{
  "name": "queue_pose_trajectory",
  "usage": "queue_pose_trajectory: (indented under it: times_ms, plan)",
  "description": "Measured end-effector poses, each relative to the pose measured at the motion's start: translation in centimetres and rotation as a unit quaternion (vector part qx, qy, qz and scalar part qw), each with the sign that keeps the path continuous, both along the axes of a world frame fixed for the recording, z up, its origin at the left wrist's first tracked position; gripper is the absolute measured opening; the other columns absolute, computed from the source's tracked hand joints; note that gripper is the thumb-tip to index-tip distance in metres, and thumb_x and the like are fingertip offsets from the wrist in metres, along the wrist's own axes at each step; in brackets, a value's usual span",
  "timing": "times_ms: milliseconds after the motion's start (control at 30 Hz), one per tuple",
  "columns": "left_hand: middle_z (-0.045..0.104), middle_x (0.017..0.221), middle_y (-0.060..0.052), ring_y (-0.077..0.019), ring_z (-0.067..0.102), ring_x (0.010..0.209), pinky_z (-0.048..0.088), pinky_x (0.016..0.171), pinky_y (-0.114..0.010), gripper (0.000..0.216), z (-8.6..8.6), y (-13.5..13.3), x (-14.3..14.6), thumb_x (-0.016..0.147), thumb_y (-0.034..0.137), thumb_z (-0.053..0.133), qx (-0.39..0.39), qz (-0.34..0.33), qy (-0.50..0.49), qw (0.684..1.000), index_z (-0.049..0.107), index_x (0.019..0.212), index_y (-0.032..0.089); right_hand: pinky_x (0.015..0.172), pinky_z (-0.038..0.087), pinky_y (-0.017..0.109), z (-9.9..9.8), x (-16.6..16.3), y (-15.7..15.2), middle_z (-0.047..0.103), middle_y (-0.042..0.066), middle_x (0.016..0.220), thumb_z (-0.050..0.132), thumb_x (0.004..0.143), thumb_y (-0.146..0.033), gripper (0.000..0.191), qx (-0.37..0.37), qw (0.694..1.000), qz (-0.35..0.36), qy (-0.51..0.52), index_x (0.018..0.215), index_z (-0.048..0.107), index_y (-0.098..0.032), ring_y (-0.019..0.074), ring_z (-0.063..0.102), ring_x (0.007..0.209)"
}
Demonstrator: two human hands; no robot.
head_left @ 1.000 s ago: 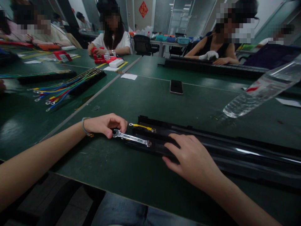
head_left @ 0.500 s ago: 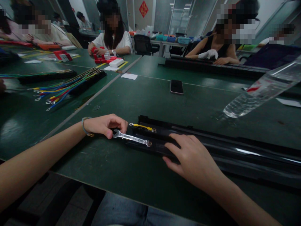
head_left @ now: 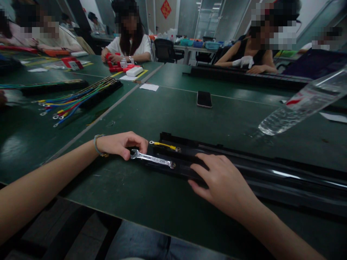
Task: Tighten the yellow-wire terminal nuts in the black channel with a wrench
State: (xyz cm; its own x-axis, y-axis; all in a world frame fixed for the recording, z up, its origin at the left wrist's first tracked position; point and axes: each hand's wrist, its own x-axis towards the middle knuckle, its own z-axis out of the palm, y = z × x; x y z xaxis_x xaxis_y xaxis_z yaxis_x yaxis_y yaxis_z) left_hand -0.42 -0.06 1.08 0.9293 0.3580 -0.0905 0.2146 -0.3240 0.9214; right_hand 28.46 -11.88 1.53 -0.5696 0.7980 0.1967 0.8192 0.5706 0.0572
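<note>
My left hand is curled over the near end of a silver wrench, thumb and fingers pinching its ring end. The wrench's other end sits on a fastener in a long black rail lying across the green table. A short yellow wire with ring terminals lies on the rail just behind the wrench. My right hand rests on the rail to the right of the wrench, fingers spread and pressing down on it.
A tilted clear water bottle is at the right. A dark phone lies mid-table. Coloured wires with ring terminals fan from a black rail on the left. Other people sit working along the far side, with red parts and white boxes.
</note>
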Motion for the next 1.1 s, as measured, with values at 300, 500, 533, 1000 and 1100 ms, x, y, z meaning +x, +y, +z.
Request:
queue_pose_trajectory:
  times_ms: [300,500,533,1000,1100]
  plan:
    - [0.055,0.077,-0.006,-0.0176,0.050,0.071,0.041,0.065,-0.026,0.054,0.08,0.02,-0.02,0.062,0.064,0.058,0.010,-0.004,0.011,1.000,0.058,0.080,0.014,0.077,0.038,0.039,0.03,-0.03,0.02,0.057,0.015,0.107,0.051,0.077,-0.034,0.026,0.001,1.000,0.003,0.005,0.091,0.063,-0.016,0.0254,0.052,0.092]
    - [0.055,0.078,-0.006,-0.0179,0.050,0.071,0.041,0.065,-0.026,0.057,0.22,-0.14,0.03,0.062,0.067,0.055,0.020,-0.003,0.020,1.000,0.058,0.081,0.014,0.078,0.038,0.039,0.10,-0.03,0.01,0.056,0.015,0.108,0.050,0.078,-0.034,0.027,-0.001,1.000,0.000,0.001,0.091,0.063,-0.016,0.0256,0.051,0.093]
    - [0.055,0.078,-0.006,-0.0180,0.050,0.072,0.041,0.065,-0.026,0.057,0.25,-0.17,0.04,0.062,0.067,0.054,0.021,-0.004,0.022,1.000,0.058,0.081,0.014,0.078,0.038,0.039,0.09,-0.03,0.01,0.056,0.015,0.108,0.049,0.078,-0.034,0.027,-0.002,1.000,0.000,0.001,0.091,0.064,-0.016,0.0257,0.051,0.093]
    - [0.056,0.079,-0.006,-0.0178,0.051,0.072,0.042,0.066,-0.025,0.054,0.10,-0.13,-0.10,0.062,0.063,0.059,0.013,-0.001,0.012,1.000,0.058,0.082,0.014,0.076,0.038,0.039,0.02,-0.01,0.05,0.057,0.015,0.107,0.050,0.077,-0.034,0.025,0.005,1.000,0.002,0.002,0.090,0.063,-0.016,0.0258,0.052,0.092]
    - [0.056,0.079,-0.006,-0.0179,0.051,0.074,0.042,0.068,-0.025,0.050,0.02,-0.17,-0.13,0.060,0.059,0.064,-0.007,0.012,-0.002,1.000,0.058,0.082,0.014,0.077,0.038,0.039,-0.02,-0.01,0.05,0.056,0.015,0.108,0.049,0.078,-0.034,0.026,0.002,1.000,0.001,0.001,0.091,0.063,-0.016,0.0258,0.051,0.093]
